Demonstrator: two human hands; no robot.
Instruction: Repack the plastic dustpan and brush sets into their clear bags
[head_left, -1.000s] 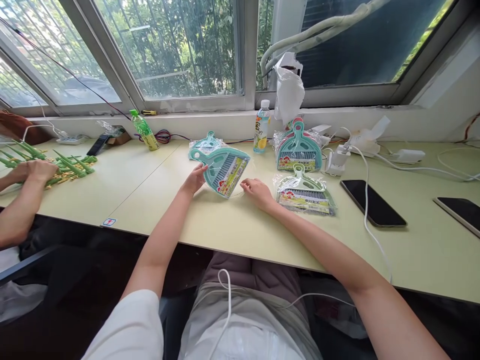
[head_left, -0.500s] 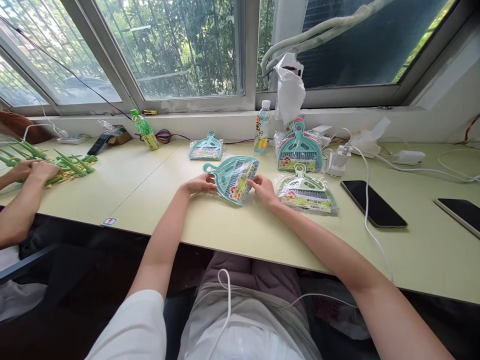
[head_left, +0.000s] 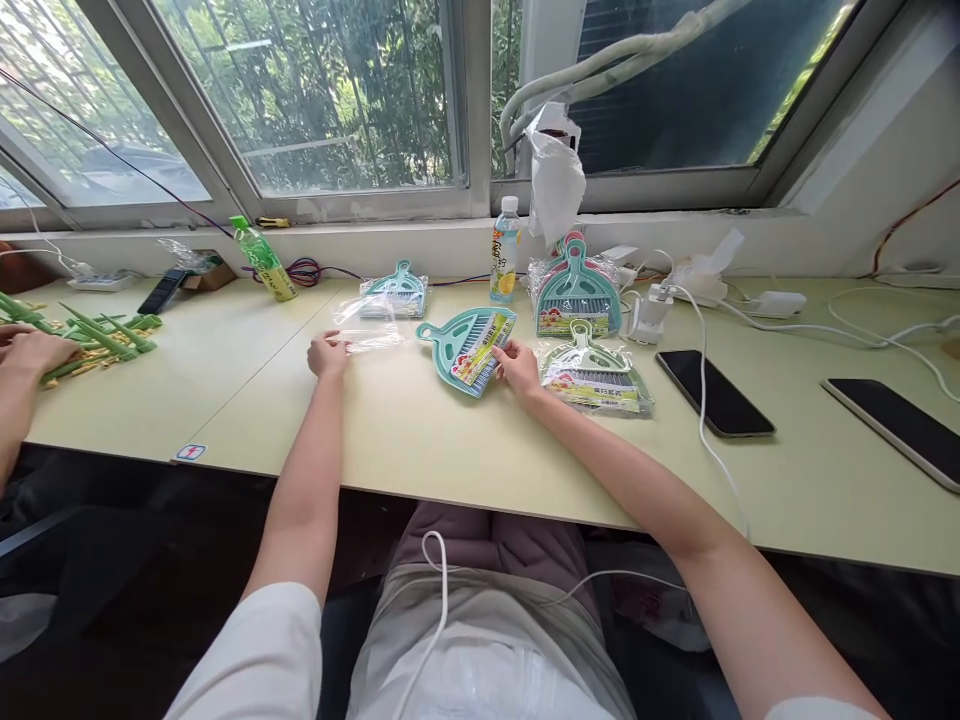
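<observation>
And here's the teal dustpan set (head_left: 454,365), dustpan and brush together, over the middle of the bench (head_left: 405,450), tilted with its handle pointing left; whether its underside touches the surface, I can't tell. The right hand (head_left: 517,368) has it, fingers clamped on the edge by the label. Across to the left hand (head_left: 328,355), fingers together on the end of a clear bag (head_left: 371,335), which hangs apart from the dustpan! This looks like the unwrapping step, bag just off. The next move, I'd judge, calls for a steady right-hand grip while the left lays that flimsy film down clear of the set. Further out, a small wrapped set (head_left: 394,292) sits toward the bench's back edge, a pale green set (head_left: 600,388) lies just right of the right hand, and a teal-fronted stack (head_left: 576,300) stands behind that.
</observation>
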